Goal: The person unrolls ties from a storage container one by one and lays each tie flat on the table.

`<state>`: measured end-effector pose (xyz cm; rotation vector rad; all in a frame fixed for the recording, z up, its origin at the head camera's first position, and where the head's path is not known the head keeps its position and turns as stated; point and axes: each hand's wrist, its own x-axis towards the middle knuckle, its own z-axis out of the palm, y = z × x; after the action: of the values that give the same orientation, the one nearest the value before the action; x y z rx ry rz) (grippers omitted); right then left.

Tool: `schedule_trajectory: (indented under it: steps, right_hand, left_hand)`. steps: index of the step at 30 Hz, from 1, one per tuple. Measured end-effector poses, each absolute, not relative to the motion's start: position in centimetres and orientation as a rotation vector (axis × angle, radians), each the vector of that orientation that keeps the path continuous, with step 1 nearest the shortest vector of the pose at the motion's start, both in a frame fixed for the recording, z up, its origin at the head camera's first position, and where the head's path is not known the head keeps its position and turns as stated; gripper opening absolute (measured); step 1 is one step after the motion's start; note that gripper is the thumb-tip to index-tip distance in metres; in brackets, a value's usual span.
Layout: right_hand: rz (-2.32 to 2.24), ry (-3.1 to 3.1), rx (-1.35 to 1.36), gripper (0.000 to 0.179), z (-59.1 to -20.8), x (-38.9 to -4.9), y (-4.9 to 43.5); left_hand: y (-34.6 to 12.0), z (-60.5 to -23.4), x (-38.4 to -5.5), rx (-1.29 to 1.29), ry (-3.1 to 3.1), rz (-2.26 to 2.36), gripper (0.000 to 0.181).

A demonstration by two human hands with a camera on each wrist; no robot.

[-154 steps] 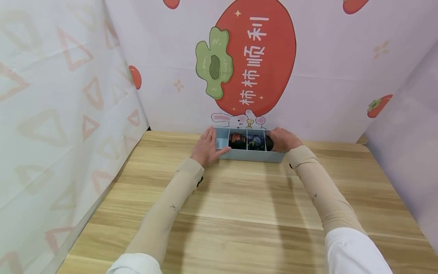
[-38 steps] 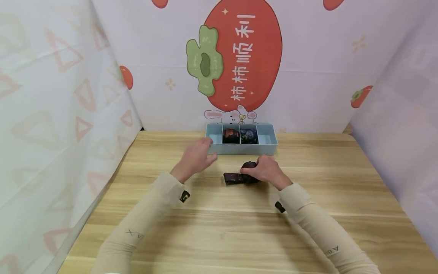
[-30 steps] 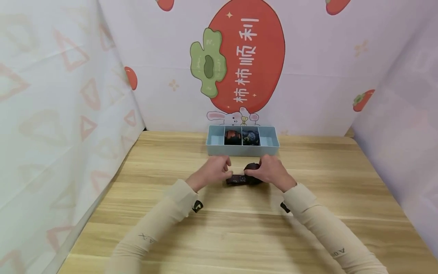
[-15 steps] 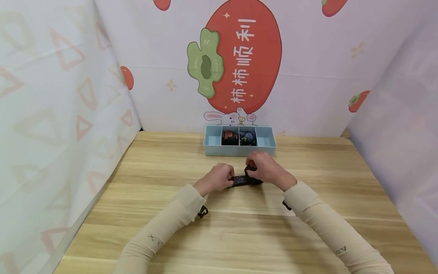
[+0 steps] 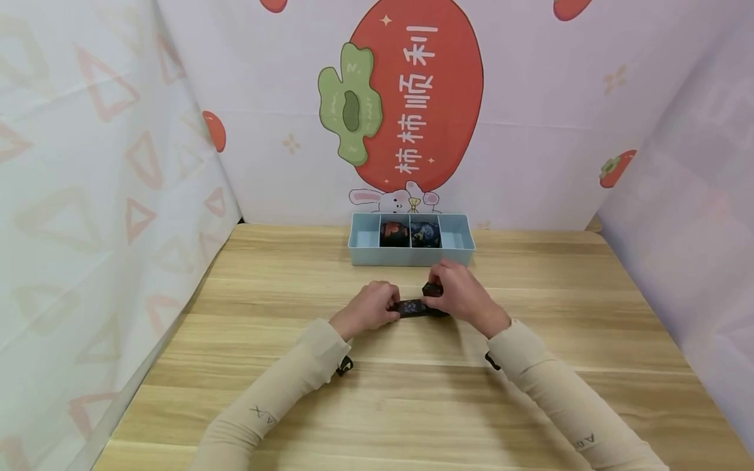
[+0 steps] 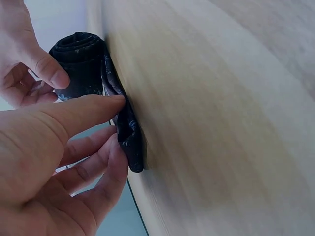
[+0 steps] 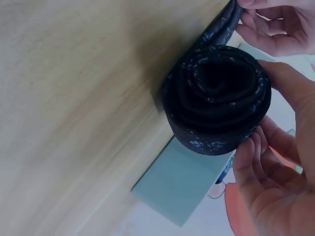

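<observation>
A dark necktie with small blue flowers lies on the table, mostly wound into a roll with one flat end out to the left. My right hand grips the roll, thumb on one side and fingers on the other in the right wrist view. The tie's loose end is pinched between the thumb and fingers of my left hand. Just behind both hands stands a light blue divided box. Its two middle compartments hold a red-and-black roll and a dark blue patterned roll.
The box's two outer compartments show bare blue bottoms. Behind it hangs a pale cloth backdrop with a large persimmon print, and another cloth lines the left side. The wooden table stretches toward me.
My right hand has brought the rolled necktie out of the box's right compartment onto the table. My left hand has left the box's left end and taken hold of the tie's loose end.
</observation>
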<state>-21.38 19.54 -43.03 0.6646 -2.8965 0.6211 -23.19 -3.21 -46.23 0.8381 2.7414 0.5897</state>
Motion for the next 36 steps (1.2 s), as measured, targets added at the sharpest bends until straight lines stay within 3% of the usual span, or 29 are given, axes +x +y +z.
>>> schedule_trajectory:
  steps: [25, 36]
  right_hand:
    - [0.871, -2.946, 0.567, 0.024, -42.7, -20.9, 21.3]
    - [0.768, -2.931, 0.720, 0.034, -41.2, -22.3, 19.3]
  left_hand:
    - [-6.8, -45.9, -22.9, 0.776, 2.746, 0.672, 0.017]
    - [-7.0, -45.6, -22.7, 0.762, 2.736, 0.664, 0.018]
